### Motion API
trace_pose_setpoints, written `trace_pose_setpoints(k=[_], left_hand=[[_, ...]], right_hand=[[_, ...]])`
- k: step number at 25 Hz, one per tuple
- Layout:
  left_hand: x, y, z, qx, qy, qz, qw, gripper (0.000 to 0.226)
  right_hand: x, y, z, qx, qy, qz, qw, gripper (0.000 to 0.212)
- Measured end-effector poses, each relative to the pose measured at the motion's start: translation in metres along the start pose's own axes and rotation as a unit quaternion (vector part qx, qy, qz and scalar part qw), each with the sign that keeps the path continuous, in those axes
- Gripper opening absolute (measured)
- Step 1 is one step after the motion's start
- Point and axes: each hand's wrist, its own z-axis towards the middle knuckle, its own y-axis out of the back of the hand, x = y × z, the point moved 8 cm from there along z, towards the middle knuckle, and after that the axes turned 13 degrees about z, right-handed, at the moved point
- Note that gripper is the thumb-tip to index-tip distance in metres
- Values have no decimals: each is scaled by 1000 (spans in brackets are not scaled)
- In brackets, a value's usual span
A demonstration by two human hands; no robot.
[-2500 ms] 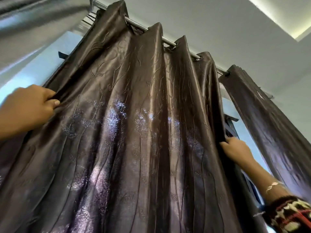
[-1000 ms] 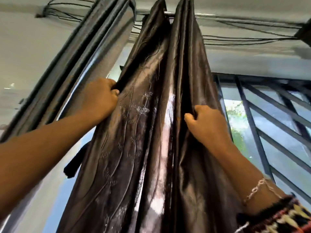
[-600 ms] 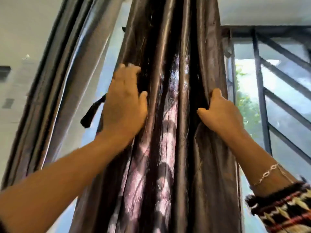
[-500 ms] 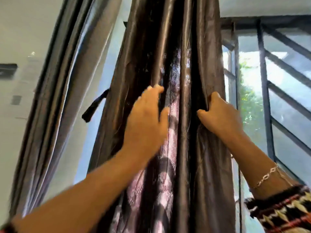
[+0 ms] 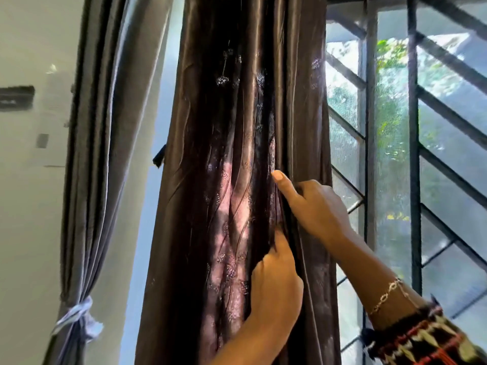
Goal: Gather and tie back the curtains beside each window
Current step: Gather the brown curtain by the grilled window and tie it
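The left hand's fingers [image 5: 279, 250] are curled and pushed tip-first into a fold near the right side of the brown curtain [image 5: 232, 122], pinching a pleat. The tips are hidden in the cloth. Just above, the right hand's thumb [image 5: 279, 179] lies straight up the front of the fabric. Its other fingers go round behind the curtain's right edge, out of sight, so the right hand [image 5: 319, 209] clasps the outer folds between thumb and fingers. The left hand [image 5: 276, 288] sits just below it, the two nearly touching.

The brown curtain hangs bunched into a narrow column in the middle, leaving the window grille [image 5: 413, 159] on the right uncovered. This looks like the end of the gathering step, with the last pleats being drawn together and no tie yet around this panel.

Next, one hand probably has to hold the whole bundle while the other fetches a tie. A dark strap [image 5: 159, 157] pokes out at the curtain's left edge and may serve, though I cannot tell. On the far left, the grey curtain [image 5: 95, 154] is already bound low down with a pale strip [image 5: 76, 316].
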Motion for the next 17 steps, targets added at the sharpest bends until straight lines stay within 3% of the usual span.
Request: trace_pose_setpoints(k=[2,4,7,10,12,14,17], left_hand=[[-3,-4,-7,3,-21,2,1000,69],[-3,2,-15,-37,-39,-10,998,69],[-3,29,-32,-218,-87,4,972,52],[20,52,-36,-321,-19,-27,946,61],[42,53,-29,-279,71,-123,950,71],[56,40,-24,-185,131,-179,957,64],[56,27,-31,-98,145,-73,982,53]], right_hand=[[3,-2,-6,-12,13,-19,1000,69],[3,-5,-10,-22,29,-31,999,54],[0,-6,-15,-39,32,-23,998,43],[0,-7,-22,-44,32,-6,998,46],[2,-6,-24,-47,30,-1,998,47],[3,-8,-25,-53,27,-8,998,47],[7,-16,-28,-35,28,-12,999,48]])
